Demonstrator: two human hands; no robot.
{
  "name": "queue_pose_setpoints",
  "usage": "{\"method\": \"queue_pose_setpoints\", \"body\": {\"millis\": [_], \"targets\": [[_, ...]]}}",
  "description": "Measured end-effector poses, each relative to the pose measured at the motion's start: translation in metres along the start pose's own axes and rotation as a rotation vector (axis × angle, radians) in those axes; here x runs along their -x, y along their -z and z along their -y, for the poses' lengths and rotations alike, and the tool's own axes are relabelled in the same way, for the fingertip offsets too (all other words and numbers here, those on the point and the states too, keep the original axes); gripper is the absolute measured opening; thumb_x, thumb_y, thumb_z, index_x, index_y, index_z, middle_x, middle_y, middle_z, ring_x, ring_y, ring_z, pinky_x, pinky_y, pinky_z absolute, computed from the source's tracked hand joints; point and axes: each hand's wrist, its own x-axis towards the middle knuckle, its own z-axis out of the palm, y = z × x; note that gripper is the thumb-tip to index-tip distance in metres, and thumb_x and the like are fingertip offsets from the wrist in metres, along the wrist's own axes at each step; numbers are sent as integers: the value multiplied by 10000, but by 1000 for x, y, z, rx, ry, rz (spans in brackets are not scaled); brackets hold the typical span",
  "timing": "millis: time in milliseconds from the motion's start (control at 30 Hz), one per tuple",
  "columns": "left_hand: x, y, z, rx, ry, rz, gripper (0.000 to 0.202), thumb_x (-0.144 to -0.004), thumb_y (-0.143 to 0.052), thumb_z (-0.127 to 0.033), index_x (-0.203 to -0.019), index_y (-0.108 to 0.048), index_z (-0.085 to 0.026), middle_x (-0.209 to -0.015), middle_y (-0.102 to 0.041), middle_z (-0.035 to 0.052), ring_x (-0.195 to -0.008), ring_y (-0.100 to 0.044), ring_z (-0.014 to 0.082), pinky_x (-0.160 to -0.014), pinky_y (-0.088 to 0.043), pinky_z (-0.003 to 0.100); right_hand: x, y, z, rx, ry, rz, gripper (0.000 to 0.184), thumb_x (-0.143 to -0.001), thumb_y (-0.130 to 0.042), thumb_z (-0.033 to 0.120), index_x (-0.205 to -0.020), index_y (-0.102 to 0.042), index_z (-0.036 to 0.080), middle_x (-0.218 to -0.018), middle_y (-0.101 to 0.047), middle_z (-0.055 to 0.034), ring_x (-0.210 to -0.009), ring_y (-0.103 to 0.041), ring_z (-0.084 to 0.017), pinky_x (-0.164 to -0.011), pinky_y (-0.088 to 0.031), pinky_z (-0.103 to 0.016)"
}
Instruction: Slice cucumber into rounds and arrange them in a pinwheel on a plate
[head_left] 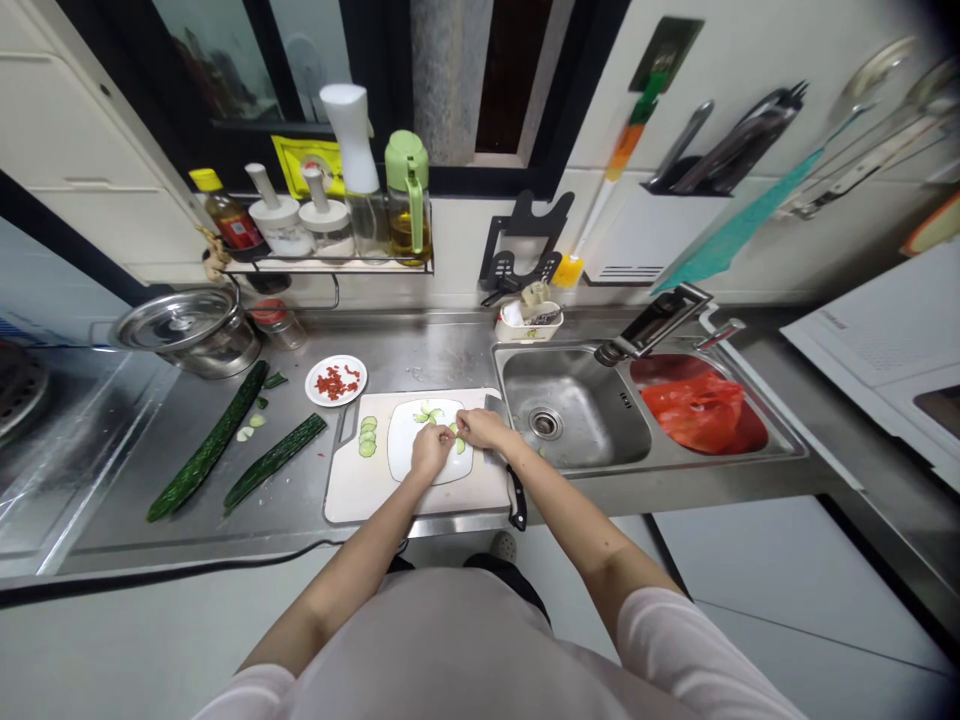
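Over a white square plate [401, 440], my left hand [431, 450] and my right hand [481, 428] meet with fingertips pinched at thin green-edged cucumber slices; the fingers partly hide them. Several cucumber slices [427, 413] are fanned on the plate's far side. Beneath the plate lies a pale cutting board [346, 490], with a short stack of slices [367, 437] on its left. A knife [517, 500] with a black handle lies along the board's right edge, its blade partly under my right wrist. Left of the board are a long cucumber [214, 440] and a cut cucumber [274, 463].
A small white plate of red pieces [335, 381] sits behind the board. A lidded steel pot [187, 330] stands back left. To the right are a sink [577, 400] with a faucet [652, 325] and a red plastic bag [697, 410]. Bottles and jars fill a rack [330, 265].
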Motion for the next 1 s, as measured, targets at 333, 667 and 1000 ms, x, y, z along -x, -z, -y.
{"method": "queue_pose_setpoints", "body": {"millis": [333, 667, 1000], "targets": [[5, 20, -2, -109, -34, 26, 151, -795, -593, -154, -873, -717, -193, -880, -653, 41, -821, -585, 164, -756, -420, 257, 11, 8, -16, -119, -73, -88, 192, -859, -516, 316, -993, -608, 213, -979, -687, -45, -845, -594, -161, -623, -310, -221], [9, 11, -2, -265, -53, 90, 175, -863, -559, -236, -932, -720, -221, -952, -632, 43, -871, -586, 167, -745, -411, 253, 14, -3, -6, -55, -45, -64, 160, -875, -504, 312, -966, -602, 224, -972, -687, -45, -859, -605, -169, -633, -313, -223], [8, 9, -1, -298, -42, 100, 200, -874, -543, -248, -958, -724, -231, -972, -628, 48, -891, -587, 175, -747, -413, 262, 13, -11, -7, -16, -21, -74, 149, -894, -496, 303, -983, -588, 226, -973, -686, -49, -884, -615, -182, -640, -312, -229]]}}
